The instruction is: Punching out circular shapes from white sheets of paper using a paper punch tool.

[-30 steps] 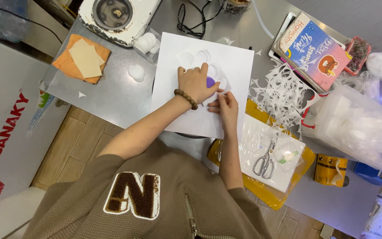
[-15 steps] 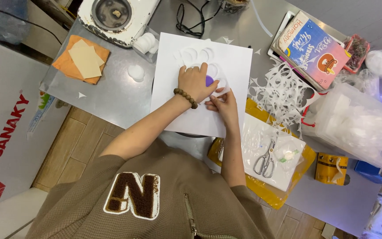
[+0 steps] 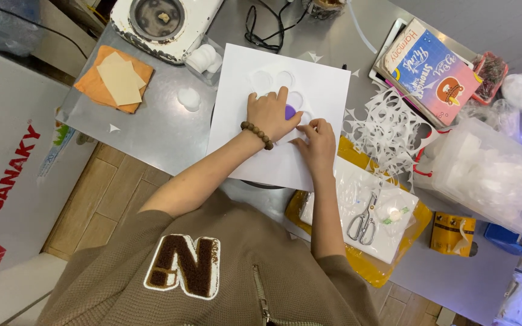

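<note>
The left hand (image 3: 269, 113), fingers spread, presses flat on a white sheet (image 3: 285, 118) with round cut-outs. The right hand (image 3: 315, 140), just beside it, pinches at the sheet with its fingertips. A purple disc (image 3: 290, 111) shows between both hands; scissors (image 3: 364, 220) lie well apart from them.

One head view looks straight down, fairly high, over the metal table (image 3: 152, 133).
</note>
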